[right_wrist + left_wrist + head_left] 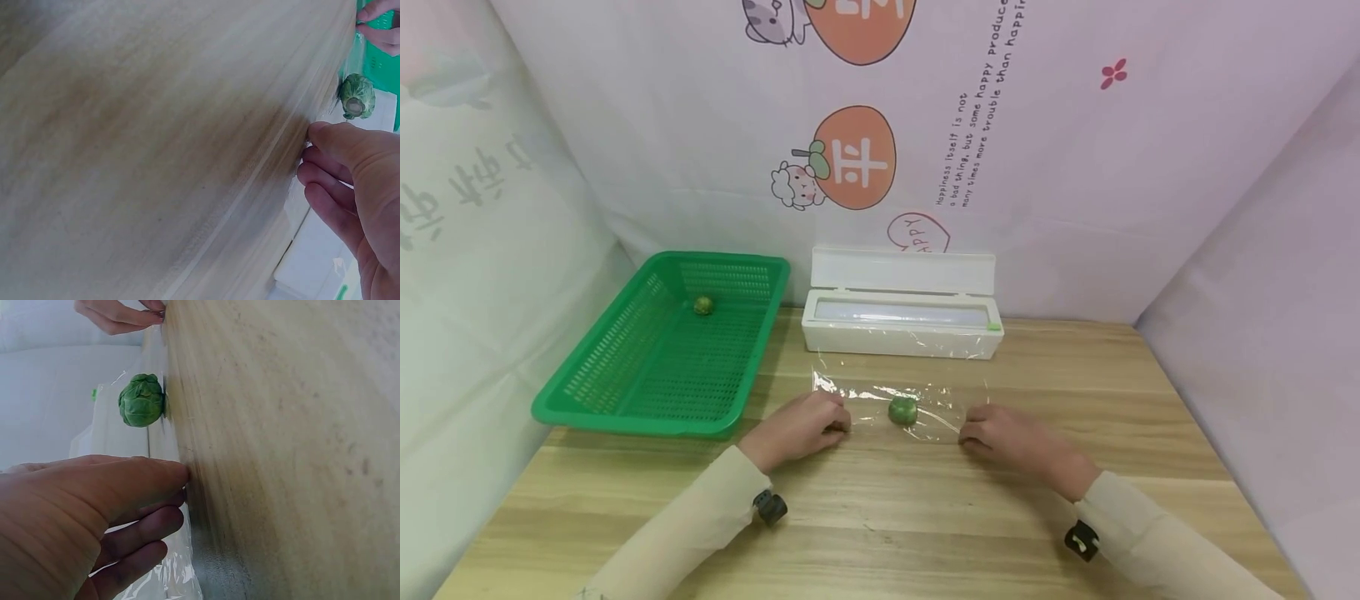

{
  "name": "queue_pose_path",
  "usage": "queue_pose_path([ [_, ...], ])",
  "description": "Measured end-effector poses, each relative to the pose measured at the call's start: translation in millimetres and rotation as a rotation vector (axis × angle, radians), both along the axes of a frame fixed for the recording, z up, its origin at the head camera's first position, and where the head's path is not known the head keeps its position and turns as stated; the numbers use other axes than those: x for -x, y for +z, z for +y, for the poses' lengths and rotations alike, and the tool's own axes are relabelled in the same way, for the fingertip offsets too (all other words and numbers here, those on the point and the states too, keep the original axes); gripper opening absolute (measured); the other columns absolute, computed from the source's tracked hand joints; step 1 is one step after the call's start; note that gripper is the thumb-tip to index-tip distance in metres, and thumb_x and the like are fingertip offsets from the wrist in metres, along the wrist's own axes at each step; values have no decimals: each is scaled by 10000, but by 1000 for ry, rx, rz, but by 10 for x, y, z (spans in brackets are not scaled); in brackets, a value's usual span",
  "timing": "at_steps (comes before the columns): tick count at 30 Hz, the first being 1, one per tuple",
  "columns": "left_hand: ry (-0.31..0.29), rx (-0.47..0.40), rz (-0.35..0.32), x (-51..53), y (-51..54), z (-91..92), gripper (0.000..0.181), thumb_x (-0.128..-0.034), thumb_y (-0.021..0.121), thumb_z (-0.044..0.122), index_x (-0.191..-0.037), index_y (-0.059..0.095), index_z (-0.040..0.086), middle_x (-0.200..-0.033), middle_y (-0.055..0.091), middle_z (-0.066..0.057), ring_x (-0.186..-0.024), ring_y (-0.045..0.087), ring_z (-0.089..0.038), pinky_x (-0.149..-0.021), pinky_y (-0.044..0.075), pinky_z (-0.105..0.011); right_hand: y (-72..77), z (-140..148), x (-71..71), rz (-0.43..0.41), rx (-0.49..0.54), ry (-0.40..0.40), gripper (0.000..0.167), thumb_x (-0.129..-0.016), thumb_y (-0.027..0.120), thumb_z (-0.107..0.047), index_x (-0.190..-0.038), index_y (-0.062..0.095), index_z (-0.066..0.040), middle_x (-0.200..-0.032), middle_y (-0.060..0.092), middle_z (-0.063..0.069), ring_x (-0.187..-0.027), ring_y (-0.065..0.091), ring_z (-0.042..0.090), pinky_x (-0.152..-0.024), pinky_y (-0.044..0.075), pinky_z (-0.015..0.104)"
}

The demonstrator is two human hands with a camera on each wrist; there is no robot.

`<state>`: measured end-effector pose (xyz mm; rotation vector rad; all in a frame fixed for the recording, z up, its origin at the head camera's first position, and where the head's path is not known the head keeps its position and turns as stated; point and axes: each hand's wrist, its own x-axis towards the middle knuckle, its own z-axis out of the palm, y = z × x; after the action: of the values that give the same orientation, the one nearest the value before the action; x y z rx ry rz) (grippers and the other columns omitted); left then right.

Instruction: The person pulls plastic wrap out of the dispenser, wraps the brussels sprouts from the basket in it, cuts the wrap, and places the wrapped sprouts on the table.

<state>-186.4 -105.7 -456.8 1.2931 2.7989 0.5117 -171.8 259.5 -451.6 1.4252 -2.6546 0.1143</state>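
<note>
A green Brussels sprout sits on a clear sheet of cling film spread on the table. The film runs out from a white cling film dispenser, whose lid stands raised. At the sheet's near left corner, my left hand pinches the film between thumb and forefinger, low against the wood. My right hand does the same at the near right corner. Both wrist views show the sprout between the hands, touched by neither; its cut stem end shows in the right wrist view.
To the left stands a green plastic basket with another small sprout inside it. A printed cloth hangs behind the wooden table, and plain cloth walls rise at both sides. A green slider sits at the dispenser's right end.
</note>
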Motion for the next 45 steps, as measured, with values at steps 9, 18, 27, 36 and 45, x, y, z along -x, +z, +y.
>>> queue_pose_path([
  [9, -2, 79, 112, 15, 3, 57, 80, -971, 741, 92, -895, 748, 118, -890, 706, -3, -836, 679, -158, -802, 619, -290, -74, -17, 56, 71, -14, 4, 59, -922, 783, -85, -912, 738, -122, -846, 662, -25, -760, 635, 87, -694, 600, 220],
  [18, 44, 106, 92, 24, 29, 57, 81, -1020, 685, 121, -944, 699, 95, -927, 695, -29, -851, 677, -175, -794, 623, -309, -144, -24, 70, 92, -6, -46, 128, -947, 730, -82, -866, 639, -123, -838, 619, -21, -751, 598, 93, -671, 587, 236],
  [27, 56, 77, 87, 82, 108, 34, 87, -1009, 698, 98, -934, 655, 111, -944, 669, -8, -890, 658, -162, -796, 606, -289, -66, 1, 118, 102, 41, -56, 106, -933, 746, -77, -901, 651, -113, -879, 639, -13, -818, 615, 117, -736, 606, 272],
  [36, 79, 28, 90, 170, 108, 47, 42, -980, 711, 63, -949, 691, 84, -915, 687, -14, -846, 650, -143, -763, 601, -270, 33, -10, 166, 83, 33, -126, 166, -966, 731, -113, -866, 603, -145, -830, 570, -69, -757, 518, 56, -664, 547, 226],
  [45, 111, -20, 70, 266, 103, 44, 63, -986, 681, 57, -931, 693, 85, -897, 684, -9, -813, 612, -125, -744, 584, -258, 89, -13, 236, 31, 33, -179, 120, -968, 724, -95, -902, 633, -136, -881, 613, -44, -816, 565, 76, -720, 582, 259],
])
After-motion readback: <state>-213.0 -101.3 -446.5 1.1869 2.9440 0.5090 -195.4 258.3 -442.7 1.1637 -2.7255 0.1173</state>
